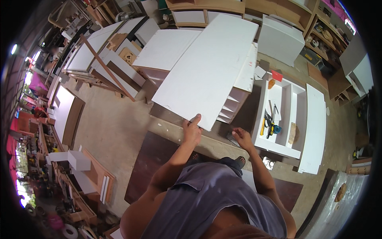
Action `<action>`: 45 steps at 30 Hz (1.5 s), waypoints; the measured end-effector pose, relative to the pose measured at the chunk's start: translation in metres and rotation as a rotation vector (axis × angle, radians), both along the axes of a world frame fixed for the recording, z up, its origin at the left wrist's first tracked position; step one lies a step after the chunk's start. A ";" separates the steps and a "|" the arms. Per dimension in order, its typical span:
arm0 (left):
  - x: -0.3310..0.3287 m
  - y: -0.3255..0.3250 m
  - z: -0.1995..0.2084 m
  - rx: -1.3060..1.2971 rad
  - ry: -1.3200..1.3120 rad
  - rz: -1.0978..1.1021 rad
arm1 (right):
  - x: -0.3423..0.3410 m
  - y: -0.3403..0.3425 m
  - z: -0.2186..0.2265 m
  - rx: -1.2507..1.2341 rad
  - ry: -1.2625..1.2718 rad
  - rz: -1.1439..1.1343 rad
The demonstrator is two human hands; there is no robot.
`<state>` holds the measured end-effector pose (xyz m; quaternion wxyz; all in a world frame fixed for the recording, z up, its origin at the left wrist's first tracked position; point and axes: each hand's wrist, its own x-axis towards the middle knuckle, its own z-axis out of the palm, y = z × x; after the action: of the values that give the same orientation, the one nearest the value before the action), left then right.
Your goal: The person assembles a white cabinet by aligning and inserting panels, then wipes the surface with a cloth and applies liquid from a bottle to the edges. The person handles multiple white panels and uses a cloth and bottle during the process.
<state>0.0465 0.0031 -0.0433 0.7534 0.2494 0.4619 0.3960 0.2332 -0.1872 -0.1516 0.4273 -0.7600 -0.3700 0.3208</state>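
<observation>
A long white flat panel [211, 67] is laid over white box-shaped cabinets [167, 49], presumably so its weight is borne while its near edge is pinched by the left hand [192, 133], thumb on top, other fingers mostly hidden; the right hand [242, 138] is curled, apart from the panel, and whether anything is held cannot be told
</observation>
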 end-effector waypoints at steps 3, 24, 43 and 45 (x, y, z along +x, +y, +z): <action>-0.083 0.081 -0.012 0.071 -0.127 -0.252 | -0.026 0.010 0.000 0.040 0.104 -0.093; -0.196 0.438 0.017 0.726 1.309 -0.305 | 0.318 0.202 0.123 -0.095 -0.621 -0.442; -0.101 0.626 0.036 0.758 0.723 -0.688 | 0.096 0.104 0.110 0.333 0.050 -0.945; -0.106 0.629 0.029 0.741 0.600 -0.672 | 0.091 0.119 0.093 0.715 0.496 -1.099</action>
<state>-0.0597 0.6321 -0.0145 0.5365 0.7303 0.3814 0.1826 0.3237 -0.0677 -0.0585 0.8233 -0.5540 0.0936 0.0809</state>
